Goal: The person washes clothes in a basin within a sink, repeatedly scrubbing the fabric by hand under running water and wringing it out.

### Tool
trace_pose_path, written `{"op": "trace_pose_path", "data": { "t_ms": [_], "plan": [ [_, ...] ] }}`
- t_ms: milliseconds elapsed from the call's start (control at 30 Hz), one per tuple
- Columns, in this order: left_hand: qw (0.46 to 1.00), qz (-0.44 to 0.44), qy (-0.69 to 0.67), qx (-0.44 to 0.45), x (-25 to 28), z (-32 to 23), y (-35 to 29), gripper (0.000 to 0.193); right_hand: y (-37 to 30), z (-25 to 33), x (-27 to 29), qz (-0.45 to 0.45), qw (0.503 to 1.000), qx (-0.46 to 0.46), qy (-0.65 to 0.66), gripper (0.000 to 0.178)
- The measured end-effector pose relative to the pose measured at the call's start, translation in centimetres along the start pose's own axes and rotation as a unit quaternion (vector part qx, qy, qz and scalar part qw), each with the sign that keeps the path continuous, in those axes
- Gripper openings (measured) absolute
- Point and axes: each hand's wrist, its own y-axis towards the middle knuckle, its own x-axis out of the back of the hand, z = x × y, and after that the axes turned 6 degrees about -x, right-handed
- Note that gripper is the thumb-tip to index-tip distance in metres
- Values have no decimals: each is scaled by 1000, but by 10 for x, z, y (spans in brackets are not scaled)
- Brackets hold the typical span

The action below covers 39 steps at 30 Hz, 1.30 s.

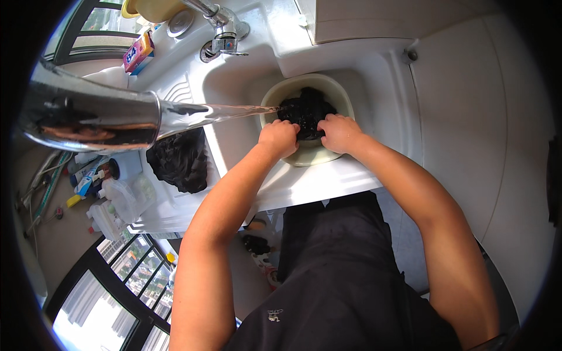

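Observation:
Wet black cloth (309, 111) lies bunched in a cream plastic basin (313, 157), which stands in the white sink (231, 88). At the left of the basin's near side, my left hand (281, 138) is closed with its fingers curled on the cloth. My right hand (341, 133) grips the cloth from the right, a short gap from the left one. Both sets of fingertips are partly hidden in the dark folds. From the large chrome spout (105, 120), a stream of water (222, 112) runs onto the cloth.
Another black cloth heap (180, 161) rests on the ribbed drainboard to the left. A chrome tap (225, 38) rises behind the sink, with a colourful box (139, 54) at far left. Plastic bottles (111, 202) crowd beyond the drainboard. A tiled wall (468, 105) borders the right.

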Motion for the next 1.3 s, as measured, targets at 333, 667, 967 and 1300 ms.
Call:
{"op": "trace_pose_path", "data": {
  "t_ms": [333,667,967,1300],
  "plan": [
    [992,-114,27,52,-45,-9,60,110,57,5,-63,-227,972,25,-55,76],
    [999,-11,-32,43,-48,15,102,84,115,-1,-59,-242,967,56,-58,35],
    [968,-237,-31,70,-61,-3,73,88,82,-2,-63,-258,962,67,-60,70],
    [996,-2,-45,76,-29,0,97,86,113,-8,-48,-177,983,29,-38,46]
  ]
}}
